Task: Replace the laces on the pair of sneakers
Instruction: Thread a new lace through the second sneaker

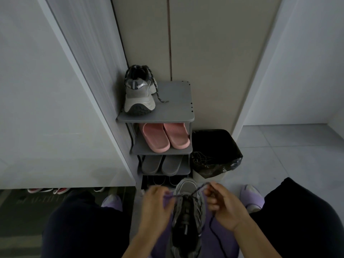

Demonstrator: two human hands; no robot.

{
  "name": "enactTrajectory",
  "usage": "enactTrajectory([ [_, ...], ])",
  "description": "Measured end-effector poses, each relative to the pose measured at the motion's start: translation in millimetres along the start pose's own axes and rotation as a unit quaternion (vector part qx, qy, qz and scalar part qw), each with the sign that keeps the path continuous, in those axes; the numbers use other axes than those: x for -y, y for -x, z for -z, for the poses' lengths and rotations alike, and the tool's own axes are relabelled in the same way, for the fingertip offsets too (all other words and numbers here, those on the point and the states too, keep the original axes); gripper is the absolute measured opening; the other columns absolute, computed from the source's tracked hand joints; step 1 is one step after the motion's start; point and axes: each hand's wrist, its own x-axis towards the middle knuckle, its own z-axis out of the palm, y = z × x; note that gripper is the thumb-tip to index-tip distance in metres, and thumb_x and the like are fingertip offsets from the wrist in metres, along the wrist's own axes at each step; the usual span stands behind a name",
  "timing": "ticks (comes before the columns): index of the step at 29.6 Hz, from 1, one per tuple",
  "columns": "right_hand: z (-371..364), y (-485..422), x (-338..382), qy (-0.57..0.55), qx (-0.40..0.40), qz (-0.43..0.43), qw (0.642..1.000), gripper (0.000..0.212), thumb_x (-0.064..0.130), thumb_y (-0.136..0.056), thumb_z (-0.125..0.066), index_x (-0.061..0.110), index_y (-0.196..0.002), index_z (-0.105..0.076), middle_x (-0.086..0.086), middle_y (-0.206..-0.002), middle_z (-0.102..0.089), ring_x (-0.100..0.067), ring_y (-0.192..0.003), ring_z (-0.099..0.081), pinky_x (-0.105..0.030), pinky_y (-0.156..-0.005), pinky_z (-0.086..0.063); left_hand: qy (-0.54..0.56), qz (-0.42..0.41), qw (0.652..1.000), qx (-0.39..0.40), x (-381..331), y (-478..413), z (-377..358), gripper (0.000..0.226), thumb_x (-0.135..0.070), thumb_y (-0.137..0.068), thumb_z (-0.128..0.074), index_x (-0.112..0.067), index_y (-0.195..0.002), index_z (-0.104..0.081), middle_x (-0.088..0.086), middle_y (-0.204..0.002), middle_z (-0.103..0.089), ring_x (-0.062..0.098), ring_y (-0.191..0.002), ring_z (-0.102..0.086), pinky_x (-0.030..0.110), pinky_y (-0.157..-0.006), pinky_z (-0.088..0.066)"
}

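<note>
Head view is showing the grey sneaker (188, 209) lying lengthwise on the person's lap at the lower centre of the frame. It is resting there toe-away, so the eyelets are facing up and sitting within easy reach. The speckled lace (200, 189) is crossing over the front of the shoe, and both hands are drawing it outward. The left hand (158, 202) is pinching one end just left of the shoe. The right hand (223, 205) is pinching the other end near the toe, with a dark tail dangling past the wrist. That two-way pull is probably evening out a crossing before the next eyelets.

Moving outward, the second sneaker (138, 94) is waiting on the top shelf of the grey shoe rack (176, 112) at mid-frame. Its lace is trailing loose onto the shelf, and it looks parked out of the way. Pink slides (165, 136) and grey slides (162, 164) are filling the shelves below. Right of the rack, a bin with a black bag (223, 144) is holding a tangle of dark cords (202, 159), likely the discarded laces.
</note>
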Motion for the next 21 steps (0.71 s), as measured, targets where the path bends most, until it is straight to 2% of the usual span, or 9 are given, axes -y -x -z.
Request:
enactTrajectory([
  [1,-5.7,1.5,2.5,-0.008,0.025,-0.001,1.0,0.013,0.018,-0.082,-0.054,0.007,-0.074,-0.055,-0.003,-0.064,-0.054,-0.005,-0.04,-0.04,-0.014,-0.031,-0.029,0.134,0.007,0.99,0.032,-17.0,5.9,-2.1,0.025,-0.027,-0.083,-0.064,-0.023,-0.106,-0.057,-0.014,-0.1,-0.056,0.009,-0.098,-0.057,0.012,-0.083,-0.043],
  [3,-16.4,6.0,9.5,-0.026,0.061,0.004,0.998,0.011,0.019,-0.076,-0.055,0.007,-0.076,-0.056,-0.003,-0.066,-0.054,-0.005,-0.041,-0.041,-0.013,-0.032,-0.031,0.325,0.023,0.921,0.214,-51.6,15.9,-14.6,0.03,-0.02,-0.081,-0.066,-0.025,-0.108,-0.053,-0.012,-0.099,-0.064,0.002,-0.093,-0.061,0.018,-0.085,-0.048],
  [7,-13.2,8.6,40.1,-0.006,0.053,0.055,0.997,0.009,0.01,-0.082,-0.049,0.006,-0.078,-0.056,-0.001,-0.059,-0.053,-0.003,-0.035,-0.037,-0.011,-0.029,-0.026,0.428,0.072,0.835,0.339,-78.0,27.5,-29.5,0.013,0.0,-0.087,-0.056,-0.013,-0.084,-0.053,-0.001,-0.062,-0.065,0.005,-0.057,-0.06,0.018,-0.06,-0.049],
  [11,35.7,-3.7,58.6,0.131,-0.095,0.123,0.979,0.021,0.008,-0.094,-0.045,0.004,-0.075,-0.054,-0.003,-0.058,-0.048,-0.003,-0.032,-0.032,-0.013,-0.028,-0.022,0.343,0.089,0.887,0.297,-47.3,17.1,-6.5,0.017,-0.015,-0.091,-0.054,-0.023,-0.077,-0.06,-0.007,-0.047,-0.058,0.002,-0.039,-0.045,0.015,-0.042,-0.035],
  [14,56.8,-11.5,42.9,0.299,-0.156,0.115,0.935,0.021,0.006,-0.091,-0.05,0.006,-0.07,-0.051,-0.007,-0.059,-0.048,-0.012,-0.041,-0.041,-0.019,-0.036,-0.033,0.308,0.076,0.917,0.242,-28.5,5.9,3.7,0.02,-0.014,-0.092,-0.051,-0.02,-0.077,-0.064,-0.008,-0.044,-0.056,0.001,-0.035,-0.039,0.012,-0.041,-0.031],
  [17,57.9,-17.5,11.9,0.61,-0.177,0.179,0.751,0.006,0.014,-0.086,-0.059,0.01,-0.086,-0.055,-0.01,-0.087,-0.054,-0.029,-0.084,-0.057,-0.028,-0.067,-0.044,0.23,0.028,0.94,0.25,-31.9,3.8,-1.8,0.022,-0.018,-0.09,-0.054,-0.027,-0.072,-0.062,-0.011,-0.045,-0.056,0.0,-0.039,-0.043,0.011,-0.048,-0.036],
  [18,54.0,-18.3,5.0,0.656,-0.166,0.246,0.694,0.018,0.021,-0.083,-0.062,0.01,-0.097,-0.058,-0.008,-0.102,-0.053,-0.026,-0.099,-0.054,-0.029,-0.08,-0.044,0.205,0.006,0.947,0.246,-35.3,3.9,-4.8,0.022,-0.02,-0.089,-0.056,-0.029,-0.07,-0.061,-0.014,-0.045,-0.056,-0.001,-0.041,-0.045,0.011,-0.05,-0.037],
  [19,49.0,-18.6,-1.8,0.66,-0.12,0.306,0.675,0.025,0.026,-0.083,-0.063,0.011,-0.102,-0.06,-0.004,-0.108,-0.053,-0.018,-0.104,-0.052,-0.029,-0.089,-0.044,0.192,-0.01,0.953,0.235,-38.4,3.6,-7.3,0.022,-0.021,-0.088,-0.058,-0.029,-0.068,-0.062,-0.016,-0.044,-0.056,-0.003,-0.042,-0.047,0.011,-0.052,-0.037],
  [21,29.0,-9.5,-9.7,0.587,0.002,0.27,0.764,0.005,0.023,-0.088,-0.06,0.022,-0.093,-0.061,0.008,-0.096,-0.06,0.0,-0.088,-0.056,-0.022,-0.084,-0.049,0.18,-0.031,0.962,0.203,-42.9,-0.3,-11.2,0.024,-0.019,-0.086,-0.06,-0.027,-0.064,-0.062,-0.018,-0.045,-0.054,-0.004,-0.046,-0.049,0.011,-0.053,-0.036],
])
